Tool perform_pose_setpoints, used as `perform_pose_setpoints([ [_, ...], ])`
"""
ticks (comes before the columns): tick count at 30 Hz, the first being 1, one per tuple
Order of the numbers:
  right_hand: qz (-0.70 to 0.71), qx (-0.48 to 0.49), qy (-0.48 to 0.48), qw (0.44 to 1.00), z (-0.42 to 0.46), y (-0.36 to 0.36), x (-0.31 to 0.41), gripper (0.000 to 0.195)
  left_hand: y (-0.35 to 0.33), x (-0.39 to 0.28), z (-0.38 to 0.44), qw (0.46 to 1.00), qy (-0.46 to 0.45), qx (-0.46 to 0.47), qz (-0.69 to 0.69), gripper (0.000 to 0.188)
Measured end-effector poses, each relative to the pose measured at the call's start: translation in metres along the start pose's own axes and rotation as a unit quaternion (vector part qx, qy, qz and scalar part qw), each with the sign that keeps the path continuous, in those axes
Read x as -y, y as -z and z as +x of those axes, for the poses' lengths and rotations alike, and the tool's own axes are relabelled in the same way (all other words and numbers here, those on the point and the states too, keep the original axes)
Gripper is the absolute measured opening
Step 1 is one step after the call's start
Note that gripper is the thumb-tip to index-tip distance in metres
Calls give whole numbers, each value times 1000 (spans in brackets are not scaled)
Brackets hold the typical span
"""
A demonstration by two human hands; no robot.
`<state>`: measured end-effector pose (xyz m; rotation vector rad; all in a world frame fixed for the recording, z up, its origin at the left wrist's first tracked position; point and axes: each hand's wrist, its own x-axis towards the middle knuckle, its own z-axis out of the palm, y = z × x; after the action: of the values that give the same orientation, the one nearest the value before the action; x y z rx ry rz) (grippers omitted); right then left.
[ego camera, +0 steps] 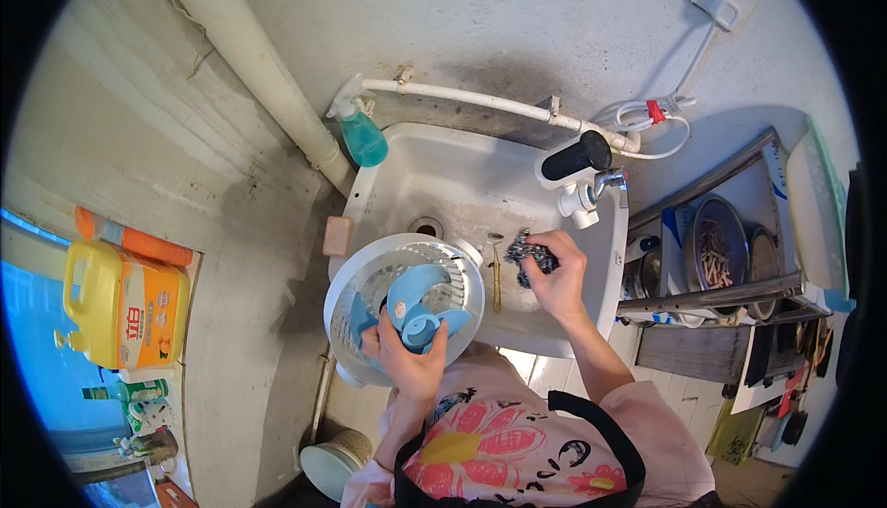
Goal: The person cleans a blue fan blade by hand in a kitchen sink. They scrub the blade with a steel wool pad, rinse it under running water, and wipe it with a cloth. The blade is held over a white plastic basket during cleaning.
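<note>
My left hand (412, 359) grips the hub of a light-blue plastic fan blade (416, 286). The blade is over or inside a round white plastic housing (339, 265) with slotted sides, tilted across the sink's front left. Whether the two parts are joined I cannot tell. Over the right half of the white sink (478, 168), my right hand (561, 276) pinches a grey steel-wool scourer (530, 255) between thumb and fingers. A thin gold-handled utensil (496, 279) lies in the basin beside the scourer. The drain (425, 227) shows just behind the housing.
A faucet with a black-and-white heater body (575, 158) stands at the sink's back right. A teal spray bottle (364, 137) and a soap bar (338, 236) are on the left rim. Right, a metal rack (700, 300) holds bowls. Left, a yellow jug (128, 303) stands on a ledge.
</note>
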<state>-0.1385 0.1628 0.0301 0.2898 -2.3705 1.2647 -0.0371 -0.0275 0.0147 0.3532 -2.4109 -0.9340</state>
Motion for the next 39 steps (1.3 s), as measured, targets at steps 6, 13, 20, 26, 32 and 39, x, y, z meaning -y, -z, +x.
perform_pose_setpoints([
  [6, 234, 13, -308, 922, -54, -30, -59, 17, -4, 1, -8, 999, -23, -33, 29, 76],
  [13, 352, 58, -395, 847, -59, -61, -72, 18, -3, -9, -22, 998, 9, -35, 48, 77],
  [20, 402, 73, -407, 817, -44, -61, -80, 20, -11, -19, -35, 995, 20, -85, 53, 79],
  [26, 397, -12, -334, 855, -45, -50, -70, 18, -19, -26, -36, 991, 32, -109, 67, 82],
  [32, 160, -13, 54, 986, -14, -21, -32, 27, -29, -24, -26, 989, 75, -97, 79, 83],
  [39, -7, 67, 419, 905, 25, -42, 7, 20, -32, -39, -12, 990, 44, -86, 98, 78],
])
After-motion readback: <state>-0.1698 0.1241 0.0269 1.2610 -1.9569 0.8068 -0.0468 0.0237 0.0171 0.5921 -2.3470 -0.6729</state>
